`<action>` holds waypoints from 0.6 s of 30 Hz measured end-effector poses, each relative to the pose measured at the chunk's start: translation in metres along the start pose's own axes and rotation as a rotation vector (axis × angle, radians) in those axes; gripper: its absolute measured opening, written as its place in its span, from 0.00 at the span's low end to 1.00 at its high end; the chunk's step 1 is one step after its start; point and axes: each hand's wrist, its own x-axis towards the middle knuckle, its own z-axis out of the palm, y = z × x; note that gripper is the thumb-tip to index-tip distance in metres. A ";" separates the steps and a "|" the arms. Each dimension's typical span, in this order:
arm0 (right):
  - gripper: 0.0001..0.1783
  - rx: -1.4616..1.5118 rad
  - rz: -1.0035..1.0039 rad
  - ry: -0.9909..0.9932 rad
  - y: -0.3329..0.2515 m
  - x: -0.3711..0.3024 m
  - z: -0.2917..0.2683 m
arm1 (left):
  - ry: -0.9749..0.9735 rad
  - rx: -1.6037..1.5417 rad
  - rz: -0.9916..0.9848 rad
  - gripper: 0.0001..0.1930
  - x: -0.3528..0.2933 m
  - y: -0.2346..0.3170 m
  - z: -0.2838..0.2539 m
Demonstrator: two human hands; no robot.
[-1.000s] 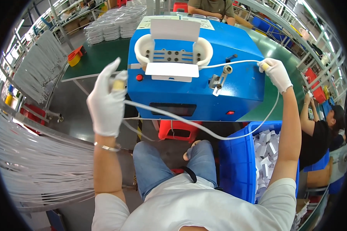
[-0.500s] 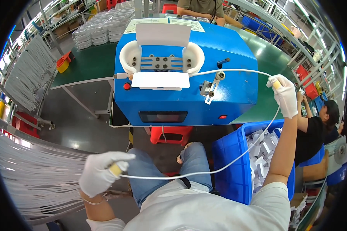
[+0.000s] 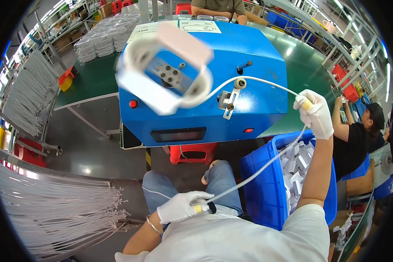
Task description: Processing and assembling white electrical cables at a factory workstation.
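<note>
Cable (image 3: 266, 81) strung from blurred reel (image 3: 167, 74) on blue machine (image 3: 262, 105) through right hand (image 3: 317, 114) to left hand (image 3: 183, 207), lower. Cable pinched by fingers of both; hands held well apart, presumably so slack is limited and feed guided.

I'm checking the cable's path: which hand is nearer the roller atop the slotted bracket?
Right. The right hand holds the white cable to the right of the roller, slightly lower in view; the left hand is farther, well below and left of it.
</note>
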 end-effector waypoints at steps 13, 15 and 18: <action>0.13 -0.060 0.081 -0.167 -0.034 -0.006 0.046 | 0.322 0.313 -0.119 0.22 0.010 -0.082 -0.021; 0.13 -0.019 0.074 -0.116 -0.026 -0.006 0.040 | 0.329 0.300 -0.132 0.20 0.008 -0.086 -0.018; 0.13 -0.001 0.061 -0.110 -0.019 -0.010 0.035 | 0.233 0.350 -0.057 0.16 0.016 -0.091 -0.013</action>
